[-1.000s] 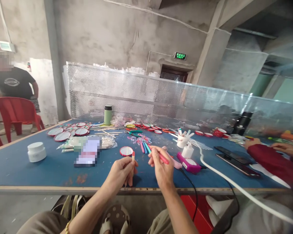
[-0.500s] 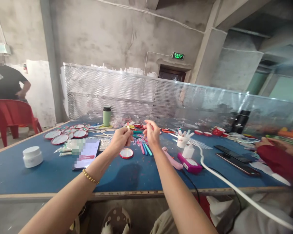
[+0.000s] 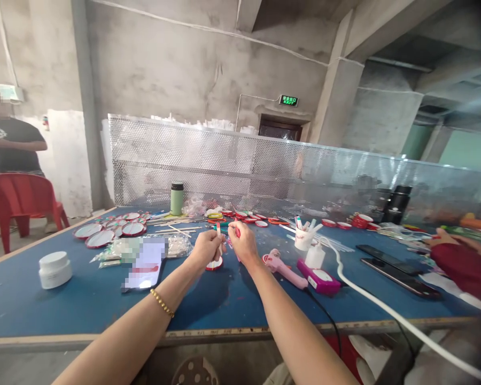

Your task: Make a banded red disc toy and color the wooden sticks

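Observation:
My left hand [image 3: 208, 247] is closed on a small pale strip with a red tip [image 3: 219, 231], held upright above the blue table [image 3: 116, 315]. Close to its right, my right hand [image 3: 244, 241] pinches a small red piece [image 3: 237, 232]. Under my left hand lies a round white disc with a red rim [image 3: 214, 264], partly covered. A pink glue gun [image 3: 286, 270] rests right of my right wrist. Left of my left hand is a phone with a lit screen [image 3: 146, 263].
Several red-rimmed discs [image 3: 100, 239] lie at the left. A white jar [image 3: 55, 270], green bottle [image 3: 177, 199], white cup [image 3: 303, 239] and purple box [image 3: 318, 277] stand around. A white cable [image 3: 369, 294] crosses the right side, near dark phones [image 3: 401, 278] and another person's red sleeve [image 3: 463, 267].
My right hand has come down and turned, its fingers now closed on a red piece nearer my left hand. The camera view has tilted slightly. The person at the far left has raised a forearm.

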`<state>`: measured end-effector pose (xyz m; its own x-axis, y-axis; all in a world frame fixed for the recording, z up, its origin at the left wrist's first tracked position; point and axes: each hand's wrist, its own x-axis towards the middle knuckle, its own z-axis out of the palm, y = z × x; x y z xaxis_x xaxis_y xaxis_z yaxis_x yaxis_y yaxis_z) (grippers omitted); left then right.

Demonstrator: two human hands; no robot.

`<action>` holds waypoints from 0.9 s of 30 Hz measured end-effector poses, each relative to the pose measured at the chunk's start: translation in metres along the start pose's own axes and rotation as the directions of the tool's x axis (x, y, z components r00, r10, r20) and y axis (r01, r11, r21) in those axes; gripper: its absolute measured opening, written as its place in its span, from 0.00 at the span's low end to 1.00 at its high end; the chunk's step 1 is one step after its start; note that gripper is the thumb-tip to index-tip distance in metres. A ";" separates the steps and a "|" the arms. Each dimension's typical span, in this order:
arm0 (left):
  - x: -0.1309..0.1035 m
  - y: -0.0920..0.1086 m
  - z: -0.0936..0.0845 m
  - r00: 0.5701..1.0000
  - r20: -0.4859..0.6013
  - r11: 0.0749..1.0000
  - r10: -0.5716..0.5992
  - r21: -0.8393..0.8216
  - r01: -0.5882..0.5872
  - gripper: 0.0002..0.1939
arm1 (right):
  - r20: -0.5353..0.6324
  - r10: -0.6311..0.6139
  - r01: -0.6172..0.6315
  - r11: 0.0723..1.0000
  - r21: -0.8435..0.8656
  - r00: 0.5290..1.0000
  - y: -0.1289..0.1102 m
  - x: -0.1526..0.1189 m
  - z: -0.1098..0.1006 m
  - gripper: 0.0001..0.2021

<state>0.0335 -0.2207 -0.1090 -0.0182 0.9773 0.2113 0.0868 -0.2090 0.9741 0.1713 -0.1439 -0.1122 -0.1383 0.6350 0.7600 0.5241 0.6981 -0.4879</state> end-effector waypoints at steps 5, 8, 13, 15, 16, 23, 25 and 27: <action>0.004 -0.007 0.007 0.992 0.052 0.994 -0.113 0.007 0.112 0.17 | 0.008 0.017 -0.017 1.000 -0.007 1.000 0.003 -0.001 -0.006 0.13; 0.004 -0.007 0.008 0.987 0.075 0.990 -0.141 0.006 0.141 0.17 | 0.019 0.039 -0.039 0.999 0.022 0.999 0.005 -0.001 -0.011 0.13; 0.005 -0.008 0.007 0.986 0.109 0.992 -0.125 -0.007 0.127 0.14 | 0.005 0.064 -0.065 0.995 0.081 0.998 0.000 -0.003 -0.016 0.14; 0.004 -0.007 0.007 0.988 0.119 0.995 -0.097 -0.017 0.099 0.13 | -0.019 0.070 -0.068 0.993 0.099 0.997 -0.003 -0.004 -0.017 0.20; 0.004 -0.006 0.007 0.990 0.121 0.996 -0.078 -0.023 0.081 0.13 | -0.030 0.077 -0.074 0.991 0.107 0.997 -0.004 -0.005 -0.017 0.23; 0.001 0.007 -0.003 0.997 0.038 0.995 0.066 -0.074 -0.063 0.16 | -0.083 0.202 -0.187 0.969 0.161 0.976 0.004 -0.001 -0.013 0.18; 0.002 0.010 -0.012 0.996 -0.024 0.993 0.089 -0.069 -0.091 0.15 | -0.084 0.244 -0.227 0.958 0.173 0.966 0.009 0.001 -0.012 0.16; 0.003 0.012 -0.020 0.993 -0.074 0.994 0.092 -0.049 -0.096 0.14 | -0.079 0.278 -0.263 0.951 0.162 0.957 0.012 0.003 -0.012 0.15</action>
<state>0.0150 -0.2211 -0.0950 -0.0840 0.9484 0.3057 0.0387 -0.3034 0.9521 0.1867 -0.1375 -0.1105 0.0796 0.7758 0.6259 0.3988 0.5507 -0.7333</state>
